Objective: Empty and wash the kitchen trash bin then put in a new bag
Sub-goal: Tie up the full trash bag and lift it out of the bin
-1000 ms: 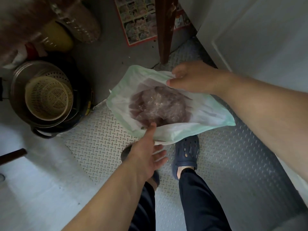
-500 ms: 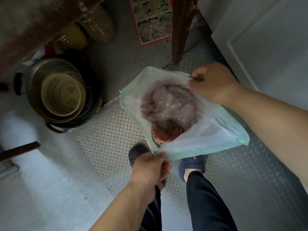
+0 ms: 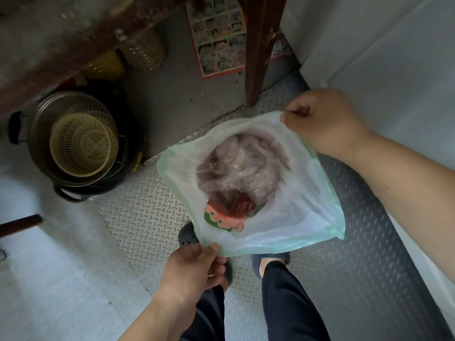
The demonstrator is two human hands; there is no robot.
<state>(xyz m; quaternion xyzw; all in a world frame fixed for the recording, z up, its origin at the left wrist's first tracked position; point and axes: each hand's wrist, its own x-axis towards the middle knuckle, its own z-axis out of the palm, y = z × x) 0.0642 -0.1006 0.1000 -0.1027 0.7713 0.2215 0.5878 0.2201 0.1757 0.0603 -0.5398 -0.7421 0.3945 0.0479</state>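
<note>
A thin pale-green plastic trash bag [image 3: 300, 212] hangs open between my hands above the floor. Inside it lie crumpled pinkish clear plastic [image 3: 241, 166] and a red and green wrapper [image 3: 226, 214]. My left hand [image 3: 192, 271] pinches the bag's near rim between thumb and fingers. My right hand [image 3: 322, 121] grips the far rim at the upper right. No trash bin is in view.
A steel pot holding a beige plastic colander [image 3: 83, 146] sits on the floor at the left. A brown wooden leg [image 3: 258, 50] stands ahead, a printed sheet [image 3: 219, 33] behind it. White panel [image 3: 394, 82] on the right. My feet in dark clogs [image 3: 268, 262] stand on chequered metal plate.
My left hand has closed on the bag's near rim and pulled it toward me. The bag's mouth has spread wider, showing the wrapper inside. The right hand kept its hold.
</note>
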